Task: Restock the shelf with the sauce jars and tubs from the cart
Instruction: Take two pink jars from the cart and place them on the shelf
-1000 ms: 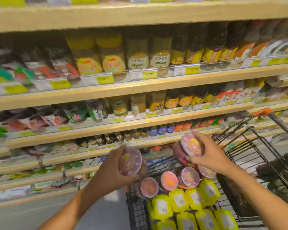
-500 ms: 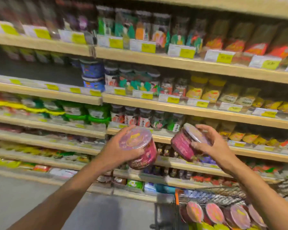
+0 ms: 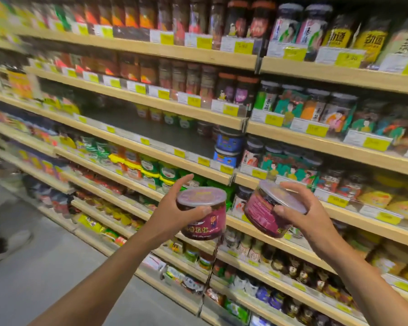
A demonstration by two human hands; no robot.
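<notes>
I hold two maroon sauce tubs with clear pinkish lids in front of the shelving. My left hand point(image 3: 172, 212) grips the left tub point(image 3: 204, 222) from its left side, upright, thumb across its front. My right hand point(image 3: 299, 212) grips the right tub point(image 3: 262, 212) from the right, and this tub tilts so its lid faces up and right. A mostly bare stretch of shelf point(image 3: 165, 135) lies above the tubs, with two stacked blue tubs point(image 3: 229, 148) at its right end. The cart is out of view.
Wooden shelves packed with jars, packets and yellow price tags fill the view from left to far right. Grey aisle floor point(image 3: 45, 267) runs along the lower left. A person's shoe point(image 3: 7, 245) shows at the left edge on the floor.
Both tubs have risen from the cart toward the shelves as the view turned left and up. The cart has dropped out of sight. The half-bare shelf now sits nearer the centre.
</notes>
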